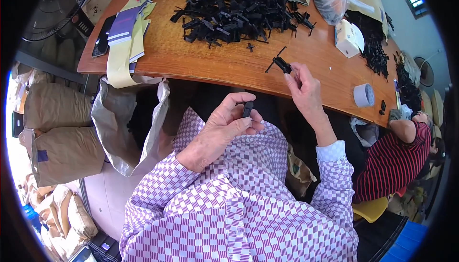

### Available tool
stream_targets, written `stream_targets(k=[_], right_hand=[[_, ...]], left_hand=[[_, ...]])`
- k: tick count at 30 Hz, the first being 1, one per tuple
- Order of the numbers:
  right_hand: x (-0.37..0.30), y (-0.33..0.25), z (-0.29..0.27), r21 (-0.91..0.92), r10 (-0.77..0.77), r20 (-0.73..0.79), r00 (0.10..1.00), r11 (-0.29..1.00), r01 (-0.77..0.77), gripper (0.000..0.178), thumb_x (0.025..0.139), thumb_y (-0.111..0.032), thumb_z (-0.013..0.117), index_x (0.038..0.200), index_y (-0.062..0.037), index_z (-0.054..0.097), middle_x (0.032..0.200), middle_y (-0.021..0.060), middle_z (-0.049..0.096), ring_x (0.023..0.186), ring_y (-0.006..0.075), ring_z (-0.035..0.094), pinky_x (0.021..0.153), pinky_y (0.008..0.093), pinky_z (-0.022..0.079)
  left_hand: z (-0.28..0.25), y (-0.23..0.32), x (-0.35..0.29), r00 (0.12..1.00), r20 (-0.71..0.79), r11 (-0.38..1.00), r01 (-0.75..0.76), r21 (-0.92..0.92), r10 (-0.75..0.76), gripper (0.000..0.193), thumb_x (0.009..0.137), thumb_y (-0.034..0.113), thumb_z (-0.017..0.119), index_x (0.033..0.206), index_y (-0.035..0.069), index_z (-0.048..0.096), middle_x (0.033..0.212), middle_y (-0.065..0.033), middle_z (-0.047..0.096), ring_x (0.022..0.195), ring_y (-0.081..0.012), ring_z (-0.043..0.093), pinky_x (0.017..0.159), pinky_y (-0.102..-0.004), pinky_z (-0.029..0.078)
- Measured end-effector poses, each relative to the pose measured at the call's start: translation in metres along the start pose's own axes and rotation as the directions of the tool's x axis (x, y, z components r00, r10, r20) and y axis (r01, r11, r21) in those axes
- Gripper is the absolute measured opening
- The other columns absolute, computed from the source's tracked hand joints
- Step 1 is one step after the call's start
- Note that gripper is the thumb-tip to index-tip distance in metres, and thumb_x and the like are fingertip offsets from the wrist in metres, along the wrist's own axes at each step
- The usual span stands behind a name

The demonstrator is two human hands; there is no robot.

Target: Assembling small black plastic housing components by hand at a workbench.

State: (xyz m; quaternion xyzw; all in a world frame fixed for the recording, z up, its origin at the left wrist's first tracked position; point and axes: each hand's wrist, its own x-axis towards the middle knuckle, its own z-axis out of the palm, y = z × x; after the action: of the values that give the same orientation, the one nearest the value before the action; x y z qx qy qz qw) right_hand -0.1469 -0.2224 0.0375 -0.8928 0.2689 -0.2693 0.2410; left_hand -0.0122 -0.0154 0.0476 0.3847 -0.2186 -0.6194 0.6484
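The checked purple-and-white garment (pixel 201 228) lay nearest, its sleeves reaching toward the desk (pixel 224 63). Above the lap, the left hand (pixel 220 125) had its grip closed around a small black piece (pixel 247 109), pinched upright between thumb and fingers. Farther forward, at the front edge of the desk, the right hand (pixel 306 90) had its grip narrowed to a pinch on a black plastic part (pixel 282 64), whose thin prongs pointed left; whether that part touched the wood I could not tell. To the left, a pale sack (pixel 107 130) hung open below the edge. On the desk, a white roll (pixel 364 95) stood at the right, and yellow and purple paper strips (pixel 125 32) lay at the left. Beyond both hands spread a heap of black parts (pixel 239 11), near a knotted clear bag (pixel 330 6).
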Motion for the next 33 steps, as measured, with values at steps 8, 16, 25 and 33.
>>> stream_targets(k=[8,16,25,33], right_hand=[[-0.019,-0.041,0.001,0.104,-0.277,0.145,0.95,0.959,0.264,0.03,0.08,-0.002,0.066,0.107,-0.002,0.055,0.068,0.0112,0.059,0.054,0.022,0.058,0.051,0.0303,0.044],[-0.026,-0.06,0.011,0.085,-0.581,0.268,0.768,0.809,0.582,0.037,0.071,-0.002,0.068,0.107,-0.0058,0.06,0.06,0.0047,0.053,0.049,0.0187,0.055,0.042,0.0296,0.043],[-0.037,-0.066,0.025,0.267,-0.528,0.274,0.804,0.845,0.464,0.046,0.076,0.002,0.063,0.12,-0.0091,0.056,0.064,0.0049,0.056,0.051,0.0185,0.057,0.043,0.028,0.045],[-0.066,-0.09,0.035,0.448,0.027,0.386,0.922,0.869,-0.213,0.019,0.098,-0.017,0.044,0.104,-0.0005,0.051,0.07,0.0038,0.05,0.059,0.0078,0.045,0.056,0.0214,0.038]], left_hand=[[-0.028,-0.017,-0.002,0.974,-0.173,0.943,0.088,-0.32,-0.149,0.023,0.097,0.03,0.049,0.091,0.008,0.053,0.089,-0.0081,0.059,0.072,-0.0156,0.054,0.061,-0.0248,0.041],[-0.044,-0.014,-0.008,0.97,0.236,0.935,0.138,-0.326,-0.061,0.049,0.094,0.041,0.051,0.125,0.003,0.05,0.091,-0.0118,0.061,0.055,-0.0082,0.046,0.048,-0.0175,0.037],[-0.045,-0.025,-0.012,0.945,0.321,0.874,0.205,-0.44,-0.06,0.046,0.09,0.025,0.06,0.128,0.006,0.044,0.091,-0.0135,0.062,0.06,-0.0094,0.056,0.048,-0.0162,0.039],[-0.026,-0.01,-0.02,0.991,-0.123,0.969,-0.026,0.245,0.058,0.03,0.092,0.004,0.052,0.118,0.009,0.039,0.086,-0.0058,0.055,0.065,-0.0072,0.056,0.053,-0.0174,0.042]])
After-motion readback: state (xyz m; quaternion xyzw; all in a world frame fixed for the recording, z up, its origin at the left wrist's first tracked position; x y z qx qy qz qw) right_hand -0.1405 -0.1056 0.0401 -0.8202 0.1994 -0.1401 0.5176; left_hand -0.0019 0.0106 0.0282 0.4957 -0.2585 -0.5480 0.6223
